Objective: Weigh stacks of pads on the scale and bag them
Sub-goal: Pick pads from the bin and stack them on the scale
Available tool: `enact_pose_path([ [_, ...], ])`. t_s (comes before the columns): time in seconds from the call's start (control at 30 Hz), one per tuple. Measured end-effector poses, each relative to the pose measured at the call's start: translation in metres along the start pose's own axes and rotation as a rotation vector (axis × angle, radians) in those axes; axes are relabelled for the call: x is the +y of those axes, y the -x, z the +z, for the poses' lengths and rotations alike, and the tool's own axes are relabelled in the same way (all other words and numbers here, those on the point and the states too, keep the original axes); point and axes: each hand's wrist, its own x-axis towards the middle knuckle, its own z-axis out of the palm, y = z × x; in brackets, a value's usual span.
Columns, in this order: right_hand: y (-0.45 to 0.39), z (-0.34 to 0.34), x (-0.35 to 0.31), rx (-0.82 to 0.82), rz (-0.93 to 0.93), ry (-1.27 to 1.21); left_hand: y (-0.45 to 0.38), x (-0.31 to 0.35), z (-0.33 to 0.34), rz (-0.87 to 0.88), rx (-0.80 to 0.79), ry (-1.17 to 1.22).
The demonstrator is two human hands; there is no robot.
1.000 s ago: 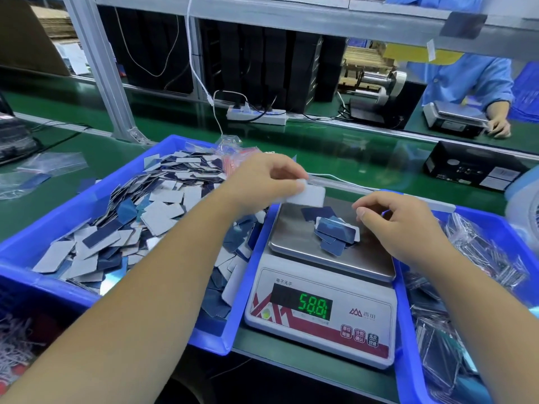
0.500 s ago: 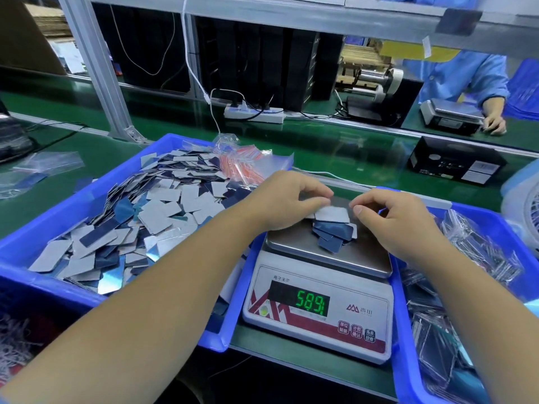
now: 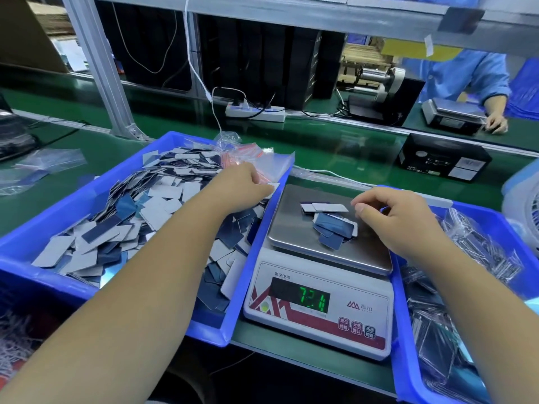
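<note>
A white digital scale stands between two blue bins, its green display lit. Several blue and white pads lie in a loose pile on its steel pan. My left hand is over the right edge of the left bin, pinching a white pad at its fingertips. That bin is heaped with loose pads and holds clear zip bags at its far corner. My right hand hovers over the pan's right side, fingers curled, next to the pile; nothing shows between them.
The right blue bin holds several bagged pads. A black box and a power strip sit on the green belt behind. Across the belt another person's hand rests by a second scale. An aluminium post rises at far left.
My left hand has drawn back from the pan to the left bin's edge and now pinches a pad there. One more white pad lies on the pile, and the display reading has risen.
</note>
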Motion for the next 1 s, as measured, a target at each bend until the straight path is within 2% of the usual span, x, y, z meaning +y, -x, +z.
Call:
enact_pose_path([
  [0.17, 0.001, -0.001, 0.0, 0.001, 0.017, 0.0, 0.002, 0.005, 0.006, 0.068, -0.064, -0.109],
  [0.57, 0.001, -0.001, -0.002, -0.004, 0.027, -0.011, 0.011, 0.011, -0.001, 0.082, -0.117, -0.086],
  [0.67, 0.001, -0.001, -0.002, -0.006, 0.028, -0.004, 0.012, 0.012, -0.003, 0.065, -0.069, -0.062],
  [0.77, 0.001, -0.002, -0.003, -0.007, 0.026, 0.01, 0.012, 0.013, -0.009, 0.015, 0.071, -0.045],
  [0.83, 0.0, -0.002, -0.002, -0.003, 0.025, 0.008, 0.011, 0.015, -0.013, 0.018, 0.18, 0.052],
  [0.9, 0.0, -0.002, -0.002, -0.004, 0.022, 0.004, 0.015, 0.02, -0.014, 0.084, 0.224, 0.26],
  [1.0, 0.0, -0.003, -0.003, 0.001, 0.018, -0.006, 0.024, 0.033, -0.01, 0.27, 0.131, 0.428],
])
